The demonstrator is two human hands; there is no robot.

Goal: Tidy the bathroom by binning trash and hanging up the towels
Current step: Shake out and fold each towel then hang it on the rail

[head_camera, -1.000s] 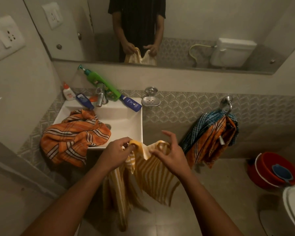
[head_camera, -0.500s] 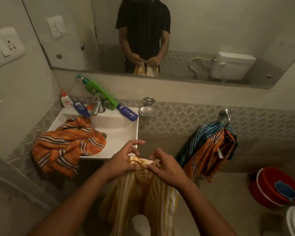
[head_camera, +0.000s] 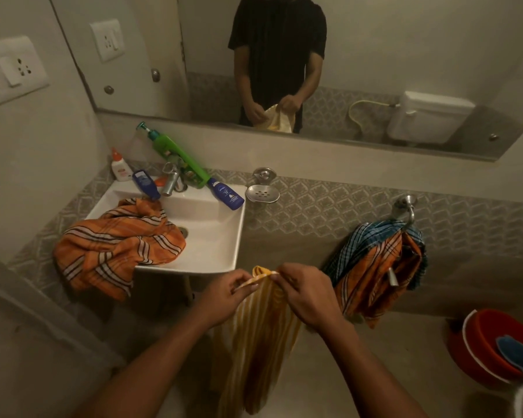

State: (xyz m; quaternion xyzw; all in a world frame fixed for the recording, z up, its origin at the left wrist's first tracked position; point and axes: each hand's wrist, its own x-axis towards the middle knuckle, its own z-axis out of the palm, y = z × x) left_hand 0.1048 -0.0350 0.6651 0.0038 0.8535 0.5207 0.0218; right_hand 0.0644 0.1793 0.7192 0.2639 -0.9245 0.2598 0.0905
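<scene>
Place: a small home bathroom.
Basin: white sink (head_camera: 224, 236) on the wall, tap (head_camera: 171, 184) at its back, bottles (head_camera: 181, 159) crowding the rim.
Wall: wide mirror (head_camera: 375, 55), patterned tiles (head_camera: 329, 206), soap dish (head_camera: 262, 193), towel ring (head_camera: 405, 209).
Reflection: toilet cistern (head_camera: 429, 117).
Floor: red bucket (head_camera: 495, 348).

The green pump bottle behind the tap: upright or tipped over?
Tipped over: the green pump bottle lies slanted along the sink ledge, pump pointing left.
</scene>
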